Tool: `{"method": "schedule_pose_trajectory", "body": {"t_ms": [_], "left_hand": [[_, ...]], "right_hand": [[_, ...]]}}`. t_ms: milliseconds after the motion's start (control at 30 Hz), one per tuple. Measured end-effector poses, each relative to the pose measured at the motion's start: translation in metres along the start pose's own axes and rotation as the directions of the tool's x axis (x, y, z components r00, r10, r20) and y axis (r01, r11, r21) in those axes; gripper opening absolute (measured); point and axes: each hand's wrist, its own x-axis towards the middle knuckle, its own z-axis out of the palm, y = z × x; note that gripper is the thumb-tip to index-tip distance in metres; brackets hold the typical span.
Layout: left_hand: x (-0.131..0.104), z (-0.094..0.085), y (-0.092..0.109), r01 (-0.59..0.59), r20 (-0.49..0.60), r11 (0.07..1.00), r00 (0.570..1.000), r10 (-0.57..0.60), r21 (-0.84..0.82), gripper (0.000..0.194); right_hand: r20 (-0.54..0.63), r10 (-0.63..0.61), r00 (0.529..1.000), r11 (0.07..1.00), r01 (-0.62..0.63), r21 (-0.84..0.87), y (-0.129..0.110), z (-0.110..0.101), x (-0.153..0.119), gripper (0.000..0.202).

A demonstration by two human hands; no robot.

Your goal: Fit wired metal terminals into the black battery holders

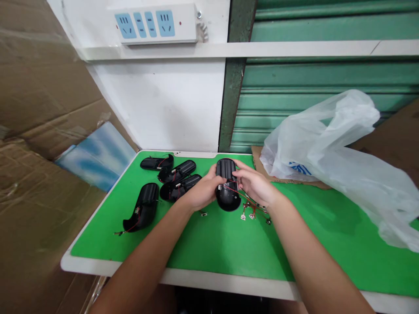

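Both hands meet at the centre of the frame around a black plastic shell (227, 185), glossy, oblong and round-ended, with ribbed battery bays on its open face. The left hand (203, 192) curls closed along its left flank; the right hand (253, 185) grips the right edge, fingers bent over a thin red wire (236, 192). Small metal contacts (248, 214) on red leads lie on the worktop just below the right hand. Four more black shells (166, 183) lie to the left on the smooth green worktop (229, 244). A crinkled translucent plastic bag (340, 144) slumps at right; corrugated cardboard (36, 131) fills the left.
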Motion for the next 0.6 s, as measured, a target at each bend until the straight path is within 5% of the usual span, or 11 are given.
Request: {"method": "schedule_pose_trajectory", "body": {"t_ms": [200,300,467,600], "left_hand": [[-0.001,-0.003,-0.005,-0.134,-0.012,0.977,0.990,0.138,0.166,0.091],[-0.002,-0.002,-0.006,-0.191,-0.043,0.946,0.977,0.209,0.262,0.093],[0.001,0.002,-0.007,-0.180,0.000,0.983,0.984,0.181,0.044,0.079],[-0.002,0.005,0.002,-0.165,-0.012,0.985,0.986,0.165,-0.052,0.067]], "right_hand": [[-0.065,0.016,0.998,0.999,-0.018,-0.043,0.005,-0.005,0.004,0.037],[-0.024,-0.093,0.995,0.980,0.087,-0.179,0.004,-0.008,0.001,0.030],[-0.055,-0.391,0.919,0.902,0.371,-0.221,-0.019,-0.001,-0.009,0.035],[-0.168,-0.524,0.835,0.846,0.486,-0.220,-0.038,0.012,-0.063,0.035]]}}
